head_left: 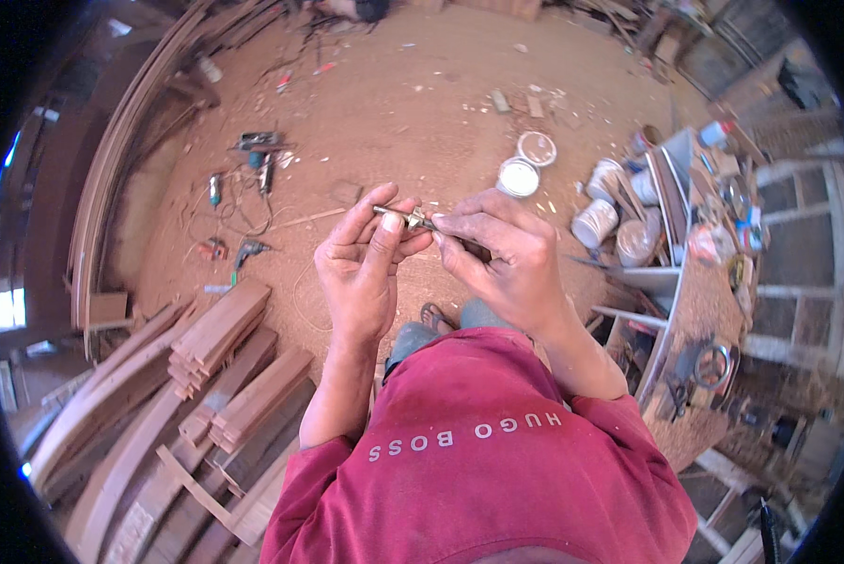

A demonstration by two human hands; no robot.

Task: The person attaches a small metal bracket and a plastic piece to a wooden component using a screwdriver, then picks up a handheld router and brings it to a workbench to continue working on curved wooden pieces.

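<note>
In front of my chest, both hands meet at a small metal bit [413, 220] that has a thin dark shank and a wider shiny part; it looks like a router bit. My left hand [366, 254] pinches it between thumb and fingers, the shank pointing up and left past the thumb. The fingertips of my right hand [502, 242] are closed at its right end. Whether the right fingers also hold a thin tool there is too small to tell.
Power tools [257, 160] and a drill [249, 252] with cords lie on the dusty floor ahead left. Stacked timber [220, 338] fills the lower left. Tubs [519, 177] stand ahead right, and a cluttered workbench [713, 310] runs along my right.
</note>
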